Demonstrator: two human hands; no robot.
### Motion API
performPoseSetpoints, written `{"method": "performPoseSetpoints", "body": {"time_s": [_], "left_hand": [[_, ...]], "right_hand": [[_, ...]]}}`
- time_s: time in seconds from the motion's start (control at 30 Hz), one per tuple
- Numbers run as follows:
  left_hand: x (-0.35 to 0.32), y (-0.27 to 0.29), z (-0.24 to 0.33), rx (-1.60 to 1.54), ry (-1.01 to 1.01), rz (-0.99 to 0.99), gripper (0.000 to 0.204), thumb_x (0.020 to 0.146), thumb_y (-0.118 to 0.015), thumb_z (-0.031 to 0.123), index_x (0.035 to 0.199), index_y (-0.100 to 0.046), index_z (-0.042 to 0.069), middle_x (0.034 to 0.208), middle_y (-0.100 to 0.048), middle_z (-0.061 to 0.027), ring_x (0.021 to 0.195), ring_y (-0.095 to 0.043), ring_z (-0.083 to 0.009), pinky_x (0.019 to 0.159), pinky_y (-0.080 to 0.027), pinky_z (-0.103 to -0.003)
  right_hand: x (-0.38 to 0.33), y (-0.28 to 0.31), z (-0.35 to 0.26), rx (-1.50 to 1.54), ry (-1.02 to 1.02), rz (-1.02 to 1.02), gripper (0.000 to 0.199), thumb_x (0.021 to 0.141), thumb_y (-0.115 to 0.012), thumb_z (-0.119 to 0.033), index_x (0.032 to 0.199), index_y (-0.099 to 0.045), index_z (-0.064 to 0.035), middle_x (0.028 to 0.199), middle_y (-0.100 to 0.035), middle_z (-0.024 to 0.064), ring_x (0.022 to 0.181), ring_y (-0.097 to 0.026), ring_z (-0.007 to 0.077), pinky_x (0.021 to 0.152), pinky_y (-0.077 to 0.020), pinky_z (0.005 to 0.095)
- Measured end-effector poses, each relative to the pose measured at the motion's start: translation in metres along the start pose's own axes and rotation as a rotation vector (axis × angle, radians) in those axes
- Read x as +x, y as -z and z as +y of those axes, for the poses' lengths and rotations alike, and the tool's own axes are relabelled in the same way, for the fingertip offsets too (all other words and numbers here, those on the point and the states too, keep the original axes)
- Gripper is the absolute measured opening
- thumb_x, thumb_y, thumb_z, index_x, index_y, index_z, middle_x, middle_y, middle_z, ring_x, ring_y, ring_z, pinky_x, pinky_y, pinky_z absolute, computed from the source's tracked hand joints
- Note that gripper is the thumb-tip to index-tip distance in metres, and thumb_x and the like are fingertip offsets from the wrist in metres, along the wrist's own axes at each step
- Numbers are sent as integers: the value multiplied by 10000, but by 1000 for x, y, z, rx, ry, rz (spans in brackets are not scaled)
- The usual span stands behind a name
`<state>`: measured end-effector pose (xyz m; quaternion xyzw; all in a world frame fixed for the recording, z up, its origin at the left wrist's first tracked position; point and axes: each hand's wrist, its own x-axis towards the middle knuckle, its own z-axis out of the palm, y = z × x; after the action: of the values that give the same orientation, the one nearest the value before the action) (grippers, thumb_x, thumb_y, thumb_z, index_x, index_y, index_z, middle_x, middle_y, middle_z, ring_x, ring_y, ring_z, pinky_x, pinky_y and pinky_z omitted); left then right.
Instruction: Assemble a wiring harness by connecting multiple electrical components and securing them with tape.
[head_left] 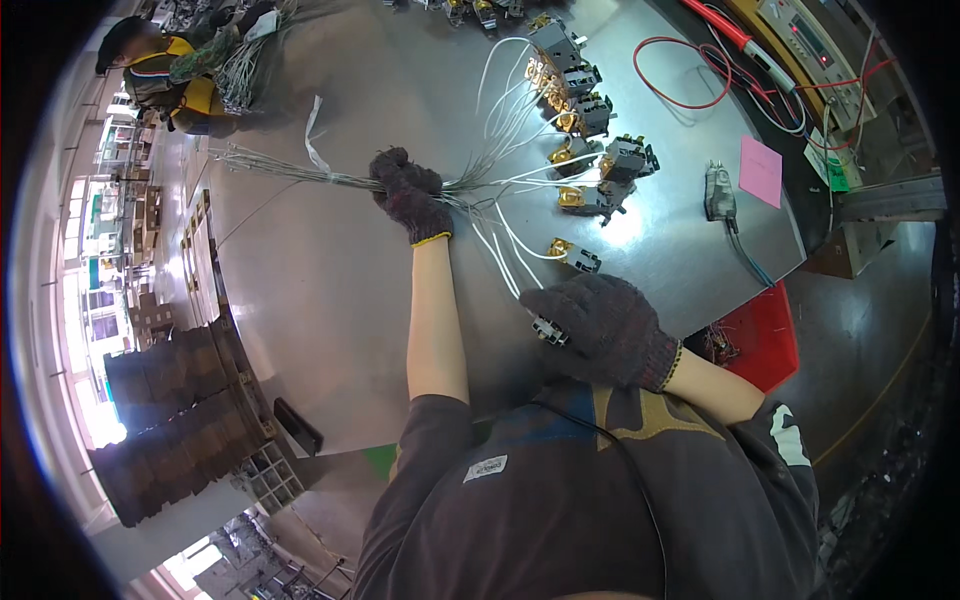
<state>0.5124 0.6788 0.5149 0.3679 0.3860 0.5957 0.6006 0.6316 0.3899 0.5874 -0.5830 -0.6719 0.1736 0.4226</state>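
Note:
My left hand (408, 195), in a dark knitted glove, is closed around a bundle of thin wires (340, 180) above the metal table. Beyond that hand, the white wires fan out to the right, ending in several black-and-grey connectors with copper-coloured metal parts (627, 158). One such connector (574, 255) lies on its own, just past my right hand. My right hand (605, 328), gloved the same way, is closed on another small connector (549, 331), whose white wires run back toward the bundle. The glove hides part of it.
At right lie a grey plug with cable (718, 192) and a pink paper (760, 172). Red leads (680, 103) curl near a boxed instrument (815, 50). A red bin (765, 335) stands below the table's right edge. Another person (165, 75) handles wires at far left.

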Motion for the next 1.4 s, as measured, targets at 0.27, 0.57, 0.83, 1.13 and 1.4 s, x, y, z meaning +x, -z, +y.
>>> {"method": "performPoseSetpoints", "body": {"time_s": [0.27,0.57,0.83,1.13,1.4], "left_hand": [[-12,-1,5,38,-77,52,284,1022,-582,333,878,-568,88,538,-374,41,419,-310,-71,383,-264,-270],[-14,12,-3,73,-99,138,330,1034,-594,381,878,-566,92,552,-387,44,425,-326,-69,385,-271,-271],[-19,23,-2,41,-81,55,299,1029,-585,345,875,-564,90,568,-378,40,438,-328,-74,401,-268,-273],[-26,20,1,8,-51,103,192,913,-619,230,790,-551,99,538,-348,33,429,-303,-95,409,-263,-295],[-21,18,1,13,-56,78,188,900,-624,218,779,-536,105,536,-348,33,415,-298,-94,400,-254,-294]], "right_hand": [[6,22,-38,-63,-256,-105,474,803,-795,-295,1208,-611,-131,983,-725,120,766,-714,339,641,-554,464],[-44,-37,-60,-14,-163,-146,438,919,-681,-417,1253,-590,-150,967,-737,108,785,-722,351,721,-593,464],[-91,-23,-23,-137,-266,-72,463,915,-699,-295,1294,-567,-64,1167,-679,196,913,-710,402,757,-576,488],[-78,-42,7,-70,-433,174,588,878,-743,-338,1352,-493,-97,1093,-676,188,931,-708,352,775,-573,458],[-49,-44,-7,-200,-508,-199,531,911,-693,-407,1332,-547,-119,952,-710,147,792,-721,335,673,-568,478]]}}
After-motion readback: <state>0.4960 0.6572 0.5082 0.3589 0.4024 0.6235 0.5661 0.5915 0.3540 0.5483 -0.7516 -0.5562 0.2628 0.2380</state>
